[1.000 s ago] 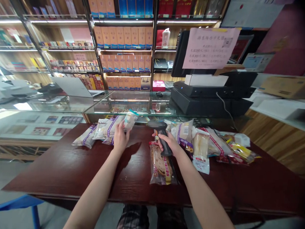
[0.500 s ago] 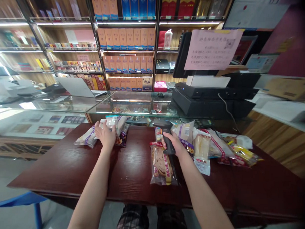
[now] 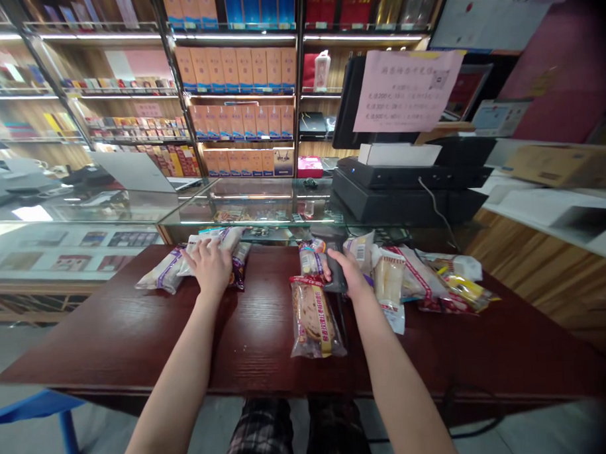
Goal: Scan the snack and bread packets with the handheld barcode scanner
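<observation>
My left hand lies spread and flat on a small pile of wrapped snack packets at the far left of the dark wooden table. My right hand is wrapped round the handle of a black barcode scanner, held low over the table. A clear-wrapped bread packet with a yellow and red label lies just in front of the scanner. To the right spreads a heap of packaged snacks.
Behind the table runs a glass display counter with a black register and printer and a pink notice. Shelves of boxed goods fill the back wall. A laptop sits at left, a blue stool below.
My left hand carried a packet it held up over to the left pile and now rests flat on it. My right hand lowered the scanner toward the table.
</observation>
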`<state>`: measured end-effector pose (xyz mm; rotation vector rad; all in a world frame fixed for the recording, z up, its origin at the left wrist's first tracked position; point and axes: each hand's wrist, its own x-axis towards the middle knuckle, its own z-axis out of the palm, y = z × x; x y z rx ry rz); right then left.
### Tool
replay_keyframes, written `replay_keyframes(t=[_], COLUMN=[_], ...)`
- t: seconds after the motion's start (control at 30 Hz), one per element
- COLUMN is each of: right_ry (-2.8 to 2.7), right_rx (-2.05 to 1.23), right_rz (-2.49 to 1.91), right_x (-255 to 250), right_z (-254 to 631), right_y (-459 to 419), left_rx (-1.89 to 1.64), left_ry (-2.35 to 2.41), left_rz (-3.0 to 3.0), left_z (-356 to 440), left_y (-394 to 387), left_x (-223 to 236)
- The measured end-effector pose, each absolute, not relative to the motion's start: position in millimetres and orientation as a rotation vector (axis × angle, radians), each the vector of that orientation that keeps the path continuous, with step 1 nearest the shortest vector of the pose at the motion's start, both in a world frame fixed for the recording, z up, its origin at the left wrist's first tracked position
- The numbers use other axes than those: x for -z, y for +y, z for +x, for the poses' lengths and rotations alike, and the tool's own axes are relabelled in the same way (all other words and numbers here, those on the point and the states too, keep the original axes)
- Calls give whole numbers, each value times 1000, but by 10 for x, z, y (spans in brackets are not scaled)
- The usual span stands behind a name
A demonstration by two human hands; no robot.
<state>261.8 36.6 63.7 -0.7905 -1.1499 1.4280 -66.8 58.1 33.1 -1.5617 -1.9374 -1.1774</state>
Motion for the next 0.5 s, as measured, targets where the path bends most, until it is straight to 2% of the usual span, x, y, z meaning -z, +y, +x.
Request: replay_keyframes(t=[0.2,0.33,0.5], right_ry=[-1088,-1057,-1105], right_rx=[-1332,-1328,-1337], right_rz=[-773,-733,-743], right_x=[-649,-641,-636], right_z=[2790,2809,2823], right_y=[424,447,457], left_rx=[1181,1193,1058], left_ry=[-1728,-1827,-1885], left_rz=[-2273,-2754,-2878], left_z=[-44,301,387], left_y=[438,426,471], left_x=[-289,-61,104])
